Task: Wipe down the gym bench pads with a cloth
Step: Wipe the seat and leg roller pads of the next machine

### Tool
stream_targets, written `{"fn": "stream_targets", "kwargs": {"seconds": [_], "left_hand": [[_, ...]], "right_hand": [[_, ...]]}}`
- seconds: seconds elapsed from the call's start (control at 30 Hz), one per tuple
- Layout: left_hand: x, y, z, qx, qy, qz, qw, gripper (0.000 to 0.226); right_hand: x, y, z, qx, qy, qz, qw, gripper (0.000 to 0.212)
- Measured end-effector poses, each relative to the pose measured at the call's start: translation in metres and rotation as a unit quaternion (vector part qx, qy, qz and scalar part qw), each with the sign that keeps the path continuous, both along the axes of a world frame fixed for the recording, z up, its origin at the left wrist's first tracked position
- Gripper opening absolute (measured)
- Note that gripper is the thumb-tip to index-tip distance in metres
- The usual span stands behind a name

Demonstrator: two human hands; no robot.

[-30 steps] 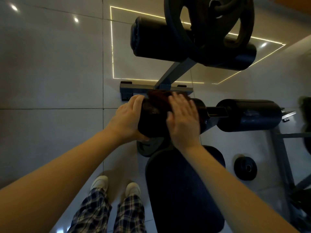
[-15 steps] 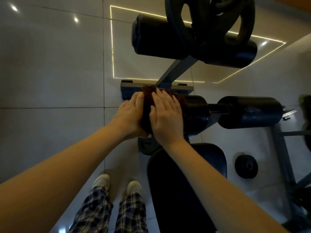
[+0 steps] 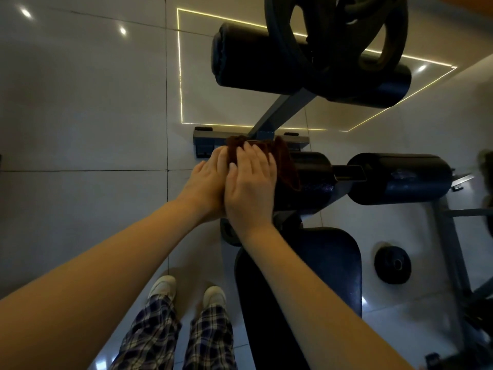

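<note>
A dark brown cloth point(image 3: 286, 161) is draped over the left end of a black roller pad point(image 3: 312, 180) on the gym bench. My right hand point(image 3: 250, 182) lies flat on the cloth, pressing it onto the roller. My left hand point(image 3: 206, 182) cups the roller's left end beside it, touching the right hand. A second roller pad point(image 3: 400, 177) sits to the right on the same bar. The flat bench seat pad point(image 3: 298, 289) lies below my hands. A larger roller pad point(image 3: 266, 60) is farther ahead.
A weight plate point(image 3: 336, 44) hangs above the far roller. A small plate point(image 3: 392, 264) lies on the tiled floor at right, another point(image 3: 229, 233) under my hands. Grey frame bars point(image 3: 453, 236) run at right. My shoes point(image 3: 186, 291) stand left of the seat.
My right hand has slid the cloth leftward along the roller to its left end, meeting my left hand. The left hand has stayed on the roller's end.
</note>
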State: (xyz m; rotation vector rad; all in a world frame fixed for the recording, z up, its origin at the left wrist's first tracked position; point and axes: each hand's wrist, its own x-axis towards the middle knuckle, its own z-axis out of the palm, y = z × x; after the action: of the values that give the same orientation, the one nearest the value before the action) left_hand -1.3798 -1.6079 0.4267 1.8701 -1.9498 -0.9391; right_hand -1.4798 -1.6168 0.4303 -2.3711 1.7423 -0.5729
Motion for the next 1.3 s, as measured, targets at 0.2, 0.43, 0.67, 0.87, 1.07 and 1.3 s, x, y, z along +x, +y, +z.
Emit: {"fn": "stream_targets", "kwargs": {"seconds": [0.2,0.43,0.67,0.87,1.07,1.3], "left_hand": [[0.004,0.000,0.000,0.014,0.022,0.006,1.000,0.123],[0.003,0.002,-0.003,0.000,0.034,0.010,0.999,0.119],[0.001,0.000,-0.005,-0.002,0.037,0.021,0.999,0.126],[0.004,-0.001,-0.009,0.007,0.036,0.003,0.999,0.122],[0.006,0.000,-0.013,-0.019,0.049,0.004,0.999,0.121],[0.004,0.001,-0.008,0.007,0.102,0.035,0.994,0.121]], "right_hand": [[-0.064,-0.033,0.011,0.001,0.083,0.119,0.989,0.041],[-0.094,-0.046,0.011,0.014,0.045,-0.049,0.998,0.045],[-0.007,-0.005,0.005,-0.003,0.022,0.043,0.999,0.044],[-0.088,-0.042,0.014,-0.001,0.096,0.132,0.987,0.040],[-0.111,-0.048,0.008,0.010,0.017,-0.033,0.999,0.048],[-0.039,0.006,-0.002,-0.019,-0.026,0.080,0.996,0.040]]}}
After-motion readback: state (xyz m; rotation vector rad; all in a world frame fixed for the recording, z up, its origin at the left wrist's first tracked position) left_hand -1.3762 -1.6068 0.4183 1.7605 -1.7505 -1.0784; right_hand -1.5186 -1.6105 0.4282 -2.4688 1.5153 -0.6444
